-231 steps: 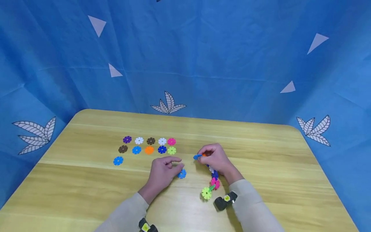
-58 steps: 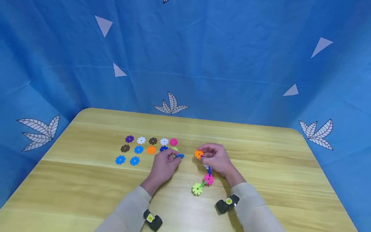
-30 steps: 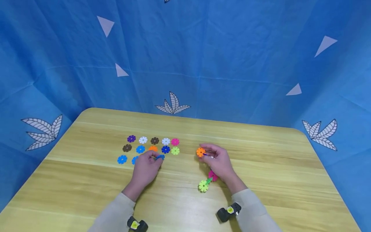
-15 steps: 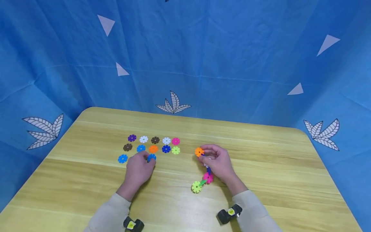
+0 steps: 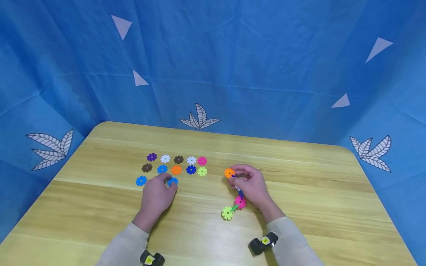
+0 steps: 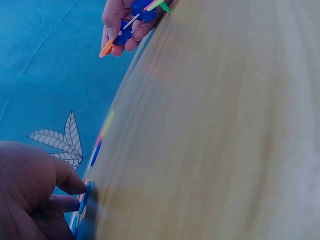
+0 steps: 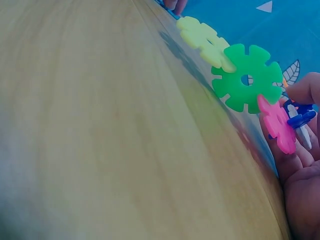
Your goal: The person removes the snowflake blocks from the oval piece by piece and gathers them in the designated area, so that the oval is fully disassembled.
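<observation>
Here's the right hand [image 5: 251,186], thumb and fingers pinching the chain [image 5: 240,202] near its orange disc [image 5: 229,173], the rest trailing toward the person and ending at a yellow disc [image 5: 227,213]. Over to the left hand [image 5: 156,195], thumb and forefinger parted at a blue disc [image 5: 172,181] on the tabletop [image 5: 299,207]; contact is hard to tell. Looks partway: several discs linked, roughly a dozen loose discs [image 5: 176,170] lying unlinked, mostly in rows.

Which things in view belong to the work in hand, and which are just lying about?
In the work, seemingly:
disc chain, held by the right hand
blue disc, held by the left hand
loose discs, probably

Just around it:
wooden table
patterned blue cloth
wrist cameras, worn
</observation>
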Tool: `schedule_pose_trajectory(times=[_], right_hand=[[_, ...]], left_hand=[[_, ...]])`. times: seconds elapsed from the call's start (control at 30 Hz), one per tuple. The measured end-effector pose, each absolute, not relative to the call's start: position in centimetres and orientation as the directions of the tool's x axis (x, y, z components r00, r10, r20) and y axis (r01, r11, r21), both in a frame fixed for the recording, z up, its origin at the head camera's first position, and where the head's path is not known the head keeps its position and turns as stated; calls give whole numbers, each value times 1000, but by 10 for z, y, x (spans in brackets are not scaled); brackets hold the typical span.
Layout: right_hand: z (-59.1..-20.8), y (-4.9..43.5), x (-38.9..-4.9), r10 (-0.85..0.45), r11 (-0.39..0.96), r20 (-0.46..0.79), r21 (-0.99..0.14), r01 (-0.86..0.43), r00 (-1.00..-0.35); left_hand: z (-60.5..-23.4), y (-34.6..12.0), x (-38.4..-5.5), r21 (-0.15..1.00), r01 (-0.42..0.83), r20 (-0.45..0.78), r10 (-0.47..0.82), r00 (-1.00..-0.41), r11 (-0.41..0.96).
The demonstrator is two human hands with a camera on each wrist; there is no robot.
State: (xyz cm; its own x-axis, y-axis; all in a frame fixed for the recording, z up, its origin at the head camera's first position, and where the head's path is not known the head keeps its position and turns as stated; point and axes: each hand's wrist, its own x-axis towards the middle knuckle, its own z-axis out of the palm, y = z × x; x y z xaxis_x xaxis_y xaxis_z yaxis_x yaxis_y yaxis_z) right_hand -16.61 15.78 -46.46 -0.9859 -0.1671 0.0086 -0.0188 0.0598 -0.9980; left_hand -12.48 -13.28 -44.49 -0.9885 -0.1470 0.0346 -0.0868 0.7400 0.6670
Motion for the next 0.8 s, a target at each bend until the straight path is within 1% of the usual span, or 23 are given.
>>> schedule_pose_trajectory(times=[0.27, 0.47, 0.7, 0.8], right_hand=[[-464, 158, -166, -196, 55, 32, -998, -43, -980], [-465, 157, -165, -229, 60, 71, -994, -87, -971], [-466, 158, -165, -245, 10, 108, -993, -114, -963], [-466, 158, -165, -244, 45, 117, -990, -132, -963]], left_hand=[[-445, -132, -124, 671, -99, 5, -138, -990, 735], [-443, -128, -123, 698, -51, 65, -135, -989, 715], [-440, -113, -125, 742, 21, 122, -104, -987, 670], [-441, -106, -126, 756, 71, 153, -69, -986, 651]])
